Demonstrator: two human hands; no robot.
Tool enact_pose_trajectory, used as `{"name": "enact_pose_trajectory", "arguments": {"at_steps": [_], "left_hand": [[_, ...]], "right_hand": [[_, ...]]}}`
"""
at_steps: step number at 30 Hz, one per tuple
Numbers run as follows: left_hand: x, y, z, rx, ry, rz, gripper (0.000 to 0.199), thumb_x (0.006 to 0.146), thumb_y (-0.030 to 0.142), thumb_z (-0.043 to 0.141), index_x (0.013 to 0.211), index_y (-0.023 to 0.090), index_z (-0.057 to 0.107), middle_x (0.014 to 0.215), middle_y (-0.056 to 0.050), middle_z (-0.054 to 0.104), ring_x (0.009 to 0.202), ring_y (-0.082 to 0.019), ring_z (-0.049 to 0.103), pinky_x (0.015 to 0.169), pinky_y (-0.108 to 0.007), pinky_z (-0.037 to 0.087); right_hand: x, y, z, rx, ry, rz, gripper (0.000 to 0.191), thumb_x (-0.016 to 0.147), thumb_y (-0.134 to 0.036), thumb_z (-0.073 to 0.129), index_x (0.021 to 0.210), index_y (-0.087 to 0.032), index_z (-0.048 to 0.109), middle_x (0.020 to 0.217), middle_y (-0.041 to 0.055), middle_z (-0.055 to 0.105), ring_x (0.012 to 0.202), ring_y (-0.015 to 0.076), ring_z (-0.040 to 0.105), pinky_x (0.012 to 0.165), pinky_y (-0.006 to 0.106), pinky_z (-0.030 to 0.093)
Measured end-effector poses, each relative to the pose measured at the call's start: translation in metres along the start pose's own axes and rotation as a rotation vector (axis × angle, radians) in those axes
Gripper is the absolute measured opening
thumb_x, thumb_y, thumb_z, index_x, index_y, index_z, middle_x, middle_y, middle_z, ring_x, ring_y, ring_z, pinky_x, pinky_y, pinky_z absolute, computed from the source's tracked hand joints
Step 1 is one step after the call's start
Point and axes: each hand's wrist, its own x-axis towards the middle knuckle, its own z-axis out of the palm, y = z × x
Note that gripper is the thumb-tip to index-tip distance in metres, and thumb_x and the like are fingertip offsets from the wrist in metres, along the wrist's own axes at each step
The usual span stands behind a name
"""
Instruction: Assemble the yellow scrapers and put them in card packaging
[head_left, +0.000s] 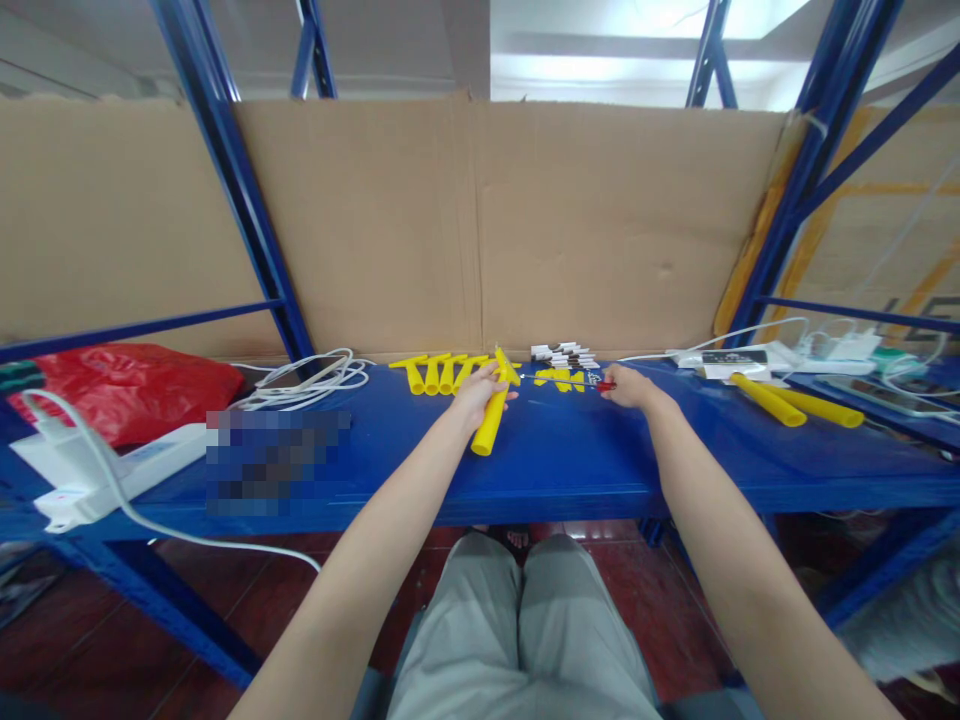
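Observation:
My left hand [477, 393] is wrapped round a yellow tube [491, 422] with a crosspiece at its far end. To the right, my right hand [627, 386] holds the red handle of a screwdriver [566, 382], whose thin metal shaft points left, to the yellow crosspiece. Whether its tip touches cannot be made out. Left of my left hand, several yellow T-shaped pieces [432, 377] stand in a row. Behind the shaft lie small yellow parts [551, 376] and a pile of black and white pieces [564, 355].
Two plain yellow tubes [769, 400] lie at the right of the blue table [585, 450], near cables and a power strip. At the left are a red plastic bag [135, 388], a white power strip [161, 462] and coiled white cable [319, 378]. Cardboard [390, 220] stands behind.

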Motion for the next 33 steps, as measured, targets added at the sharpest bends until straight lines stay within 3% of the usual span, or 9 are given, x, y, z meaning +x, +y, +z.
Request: {"name": "enact_pose_trajectory", "arguments": {"at_steps": [3, 8, 15, 33], "left_hand": [[-0.002, 0.001, 0.001, 0.026, 0.01, -0.004, 0.068, 0.081, -0.004, 0.048, 0.142, 0.026, 0.043, 0.132, -0.013, 0.057, 0.058, -0.009, 0.066, 0.042, -0.017, 0.044], [-0.002, 0.001, 0.002, 0.076, 0.04, -0.003, 0.07, 0.081, -0.006, 0.048, 0.142, 0.028, 0.044, 0.138, -0.012, 0.053, 0.057, -0.008, 0.065, 0.042, -0.017, 0.043], [0.001, -0.001, 0.0, 0.131, 0.054, -0.007, 0.07, 0.079, -0.007, 0.051, 0.14, 0.029, 0.047, 0.142, -0.011, 0.051, 0.058, -0.007, 0.065, 0.043, -0.017, 0.045], [-0.001, -0.001, 0.002, 0.104, 0.057, 0.005, 0.071, 0.079, -0.007, 0.05, 0.141, 0.03, 0.046, 0.147, -0.011, 0.047, 0.053, -0.006, 0.064, 0.04, -0.017, 0.045]], "right_hand": [[0.008, 0.009, 0.003, 0.064, 0.118, -0.018, 0.017, 0.074, -0.023, 0.063, 0.09, -0.022, 0.058, 0.094, 0.0076, 0.07, 0.086, 0.0243, 0.064, 0.071, 0.032, 0.045], [0.017, 0.019, 0.009, 0.222, 0.253, -0.176, 0.016, 0.072, -0.021, 0.063, 0.084, -0.023, 0.053, 0.083, 0.0027, 0.069, 0.074, 0.0199, 0.062, 0.066, 0.029, 0.044], [0.021, 0.023, 0.013, 0.322, 0.276, -0.331, 0.017, 0.069, -0.024, 0.064, 0.08, -0.023, 0.052, 0.074, 0.0, 0.066, 0.07, 0.0179, 0.059, 0.063, 0.027, 0.043], [0.01, 0.011, 0.004, 0.319, 0.252, -0.302, 0.018, 0.067, -0.019, 0.061, 0.074, -0.023, 0.045, 0.075, 0.0001, 0.066, 0.069, 0.0179, 0.058, 0.062, 0.027, 0.039]]}}
